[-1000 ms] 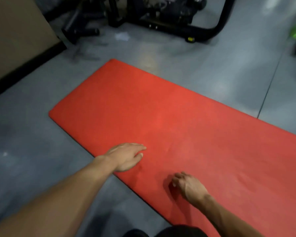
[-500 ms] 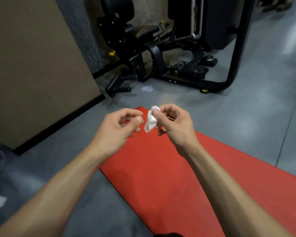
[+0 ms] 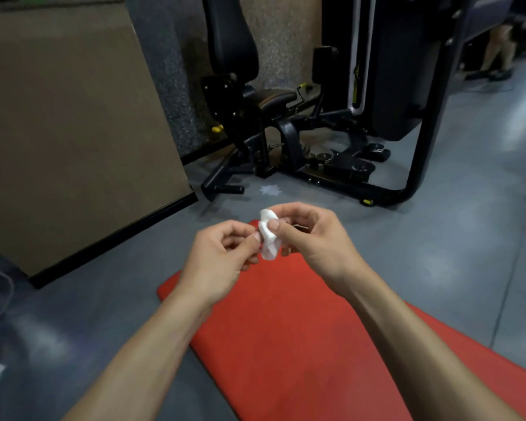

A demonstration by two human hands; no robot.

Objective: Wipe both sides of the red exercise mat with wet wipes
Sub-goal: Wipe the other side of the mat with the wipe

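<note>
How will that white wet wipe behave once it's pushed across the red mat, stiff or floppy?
Probably floppy: the wet wipe hangs crumpled and folded between the left hand and right hand. It looks light, since fingertip pinches alone hold it up. It may bunch on the red exercise mat unless opened out flat.

A black weight machine (image 3: 340, 117) stands on the grey floor (image 3: 456, 253) at the far side — padded seat, tall upright frame, small round plates at its base. A tan wall panel (image 3: 67, 123) with a black skirting fills the left. A pale star-shaped mark (image 3: 270, 189) lies before the machine — a white cable (image 3: 0, 287) trails at the left edge.
</note>
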